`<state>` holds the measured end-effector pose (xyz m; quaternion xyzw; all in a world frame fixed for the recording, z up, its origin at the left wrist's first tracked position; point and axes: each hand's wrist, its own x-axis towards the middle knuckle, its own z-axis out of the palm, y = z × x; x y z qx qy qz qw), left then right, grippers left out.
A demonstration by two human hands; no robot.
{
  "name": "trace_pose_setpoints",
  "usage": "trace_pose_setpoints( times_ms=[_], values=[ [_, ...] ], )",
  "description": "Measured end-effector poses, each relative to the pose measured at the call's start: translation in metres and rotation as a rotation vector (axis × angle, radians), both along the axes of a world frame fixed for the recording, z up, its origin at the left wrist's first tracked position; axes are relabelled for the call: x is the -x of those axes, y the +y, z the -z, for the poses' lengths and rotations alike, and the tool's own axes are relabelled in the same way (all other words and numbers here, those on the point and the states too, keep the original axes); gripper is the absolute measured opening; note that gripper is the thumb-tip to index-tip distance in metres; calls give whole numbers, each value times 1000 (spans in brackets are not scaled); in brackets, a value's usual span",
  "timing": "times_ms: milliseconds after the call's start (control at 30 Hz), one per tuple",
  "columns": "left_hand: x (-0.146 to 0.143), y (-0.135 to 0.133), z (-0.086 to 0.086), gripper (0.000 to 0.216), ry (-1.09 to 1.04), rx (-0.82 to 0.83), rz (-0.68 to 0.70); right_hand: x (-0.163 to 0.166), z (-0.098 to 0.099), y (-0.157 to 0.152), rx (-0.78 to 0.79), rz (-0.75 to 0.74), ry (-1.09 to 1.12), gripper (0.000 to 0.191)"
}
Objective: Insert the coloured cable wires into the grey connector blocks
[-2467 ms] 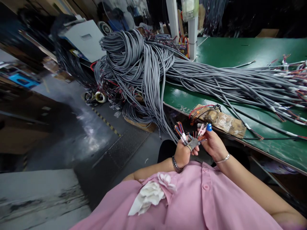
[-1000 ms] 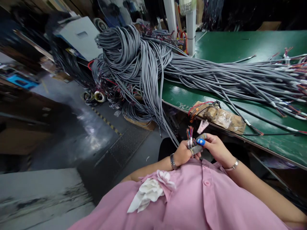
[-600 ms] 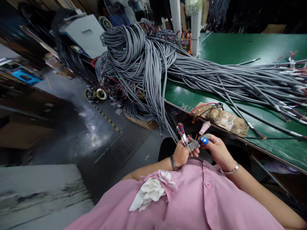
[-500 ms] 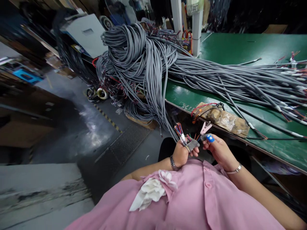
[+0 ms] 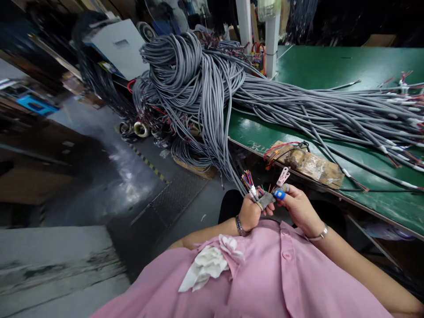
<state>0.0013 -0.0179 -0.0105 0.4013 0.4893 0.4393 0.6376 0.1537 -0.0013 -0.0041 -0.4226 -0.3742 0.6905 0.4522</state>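
My left hand (image 5: 249, 215) is closed around the ends of grey cables (image 5: 236, 176), just in front of my shirt. Stripped coloured wires (image 5: 247, 178) fan upward out of it, with a white band below them, and a grey wrap covers its thumb (image 5: 266, 200). Close on its right, my right hand (image 5: 302, 213) pinches its thumb and finger together beside the thin wire tips. A blue cover (image 5: 279, 194) sits on that thumb. At the fingertips stands a pink clip (image 5: 283, 176); what it grips is hidden, as is whatever lies between the fingers.
Many grey cables (image 5: 298, 99) lie along the green table (image 5: 347, 66), with a large coil (image 5: 175, 57) at its left end. A taped wooden block (image 5: 308, 165) with red and black wires rests at the near edge. A white post (image 5: 272, 44) rises behind.
My right hand has moved left, closer to the left hand and its wires. The pink clip has turned with it and looks more upright. My left hand has barely moved.
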Motion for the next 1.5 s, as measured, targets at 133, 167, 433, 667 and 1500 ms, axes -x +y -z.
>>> trace_pose_setpoints(
  times_ms=[133, 167, 433, 667, 1500],
  values=[
    [0, 2, -1, 37, -13, 13, -61, -3, 7, -5, -27, 41, -57, 16],
    [0, 2, -2, 36, -23, 10, -71, -5, 9, -5, -25, 35, -51, 15],
    [1, 5, -10, 30, -146, 37, -22, -19, 18, 22, 225, 5, 230, 41],
    [0, 15, -13, 31, -184, 54, 81, -11, 10, 32, -84, 131, -43, 35],
    [-1, 7, -11, 32, -150, 78, 39, -8, 11, 34, 193, 4, 455, 44]
  ],
)
